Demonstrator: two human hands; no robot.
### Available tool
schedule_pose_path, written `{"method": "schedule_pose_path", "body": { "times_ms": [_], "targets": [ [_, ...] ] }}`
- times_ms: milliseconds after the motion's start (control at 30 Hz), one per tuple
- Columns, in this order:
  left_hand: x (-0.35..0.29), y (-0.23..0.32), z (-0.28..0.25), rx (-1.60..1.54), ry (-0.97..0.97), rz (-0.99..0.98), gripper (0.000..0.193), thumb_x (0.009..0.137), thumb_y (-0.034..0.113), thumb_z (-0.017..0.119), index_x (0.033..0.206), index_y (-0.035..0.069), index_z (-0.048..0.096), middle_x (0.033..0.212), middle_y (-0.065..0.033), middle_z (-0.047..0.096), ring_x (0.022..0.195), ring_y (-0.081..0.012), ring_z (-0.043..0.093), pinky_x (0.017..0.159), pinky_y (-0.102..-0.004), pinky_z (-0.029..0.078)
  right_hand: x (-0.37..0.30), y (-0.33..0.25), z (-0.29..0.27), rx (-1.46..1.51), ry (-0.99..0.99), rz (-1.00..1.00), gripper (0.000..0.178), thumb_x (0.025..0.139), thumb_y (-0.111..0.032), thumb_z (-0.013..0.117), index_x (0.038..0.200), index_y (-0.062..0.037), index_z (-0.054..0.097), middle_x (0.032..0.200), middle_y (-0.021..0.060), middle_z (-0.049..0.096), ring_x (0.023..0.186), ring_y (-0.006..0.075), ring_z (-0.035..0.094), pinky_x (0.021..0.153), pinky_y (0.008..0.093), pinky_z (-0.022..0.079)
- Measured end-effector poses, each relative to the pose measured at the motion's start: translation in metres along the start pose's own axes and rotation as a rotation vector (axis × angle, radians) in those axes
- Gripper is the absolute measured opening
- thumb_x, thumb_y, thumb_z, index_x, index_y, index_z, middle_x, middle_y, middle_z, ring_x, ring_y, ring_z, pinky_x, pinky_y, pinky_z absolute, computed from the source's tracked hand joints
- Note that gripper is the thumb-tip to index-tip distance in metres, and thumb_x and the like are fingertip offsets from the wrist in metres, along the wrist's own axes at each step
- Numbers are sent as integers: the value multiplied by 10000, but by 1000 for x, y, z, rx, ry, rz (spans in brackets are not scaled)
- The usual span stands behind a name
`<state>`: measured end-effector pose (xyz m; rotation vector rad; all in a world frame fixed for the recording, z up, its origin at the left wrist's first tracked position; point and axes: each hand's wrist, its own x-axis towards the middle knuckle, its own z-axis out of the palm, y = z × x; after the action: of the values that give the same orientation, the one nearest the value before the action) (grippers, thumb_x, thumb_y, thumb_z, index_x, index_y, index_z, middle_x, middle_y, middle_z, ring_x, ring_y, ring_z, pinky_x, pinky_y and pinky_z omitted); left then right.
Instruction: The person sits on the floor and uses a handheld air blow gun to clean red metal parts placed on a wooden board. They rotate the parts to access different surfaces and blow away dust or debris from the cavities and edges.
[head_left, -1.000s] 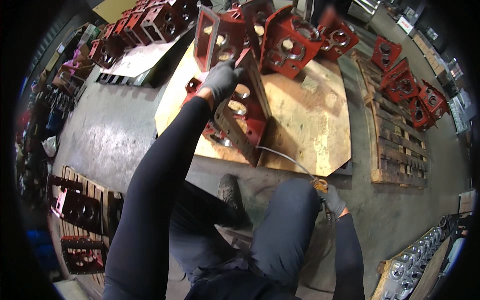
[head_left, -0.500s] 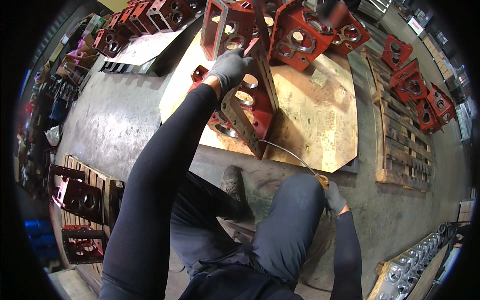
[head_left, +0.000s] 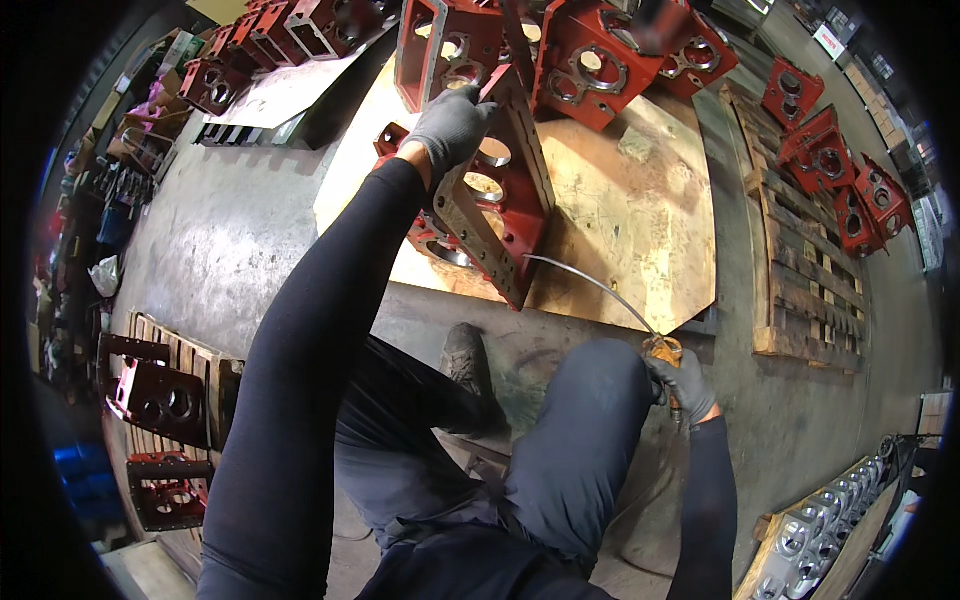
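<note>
My left hand [head_left: 450, 132], in a grey glove, is closed over the top edge of a red metal casting [head_left: 526, 222] with large round bores and a bare machined flange. The casting stands tilted on a plywood board [head_left: 625, 215]. Beside my right knee, my gloved right hand [head_left: 686, 382] grips an orange air blow gun [head_left: 664, 350]. Its long, thin, curved nozzle reaches left, and the tip is at the casting's near lower side; whether it touches cannot be made out.
More red castings [head_left: 600, 65] crowd the board's far side. A wooden pallet [head_left: 808, 270] lies at the right with castings beyond it. At left, another pallet [head_left: 225, 385] carries castings. Round silvery parts [head_left: 815, 535] fill a tray at lower right. A hose [head_left: 640, 568] runs along the floor.
My right hand has moved slightly forward and right with the blow gun, and the nozzle tip sits a little higher along the casting. My left hand keeps its hold.
</note>
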<state>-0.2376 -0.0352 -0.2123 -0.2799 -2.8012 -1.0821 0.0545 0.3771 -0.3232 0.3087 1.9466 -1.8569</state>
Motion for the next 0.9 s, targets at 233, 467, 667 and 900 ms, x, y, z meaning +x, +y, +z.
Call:
{"method": "schedule_pose_path", "body": {
  "times_ms": [233,467,667,900],
  "targets": [
    [-8,12,-1,-44,7,-6,398,953,287,588,1187,-32,635,1104,-290,677,1075,-447,636,928,-472,481,-8,-14,-4,-41,-24,6,347,917,-227,745,1162,8,673,906,-13,668,701,43,552,621,208,442],
    [-9,14,-3,-4,22,16,388,946,275,597,1186,-27,638,1100,-286,675,1082,-440,634,925,-478,475,-16,-33,-5,-71,-46,90,331,915,-262,744,1117,-8,676,739,-3,627,513,77,545,452,229,408],
    [-8,17,-8,207,-35,-7,441,903,340,658,1185,3,623,1198,-259,655,1183,-425,601,982,-516,440,-4,-52,-9,-92,15,2,245,936,-245,721,1031,-25,675,616,22,600,478,92,549,437,234,422],
    [-20,58,-12,566,-90,-100,515,854,331,741,1200,-10,571,1142,-241,688,1083,-411,670,891,-504,526,55,-51,-3,-53,183,-39,243,932,-263,725,988,-32,672,587,39,599,447,110,536,418,249,409]
  ]
}}
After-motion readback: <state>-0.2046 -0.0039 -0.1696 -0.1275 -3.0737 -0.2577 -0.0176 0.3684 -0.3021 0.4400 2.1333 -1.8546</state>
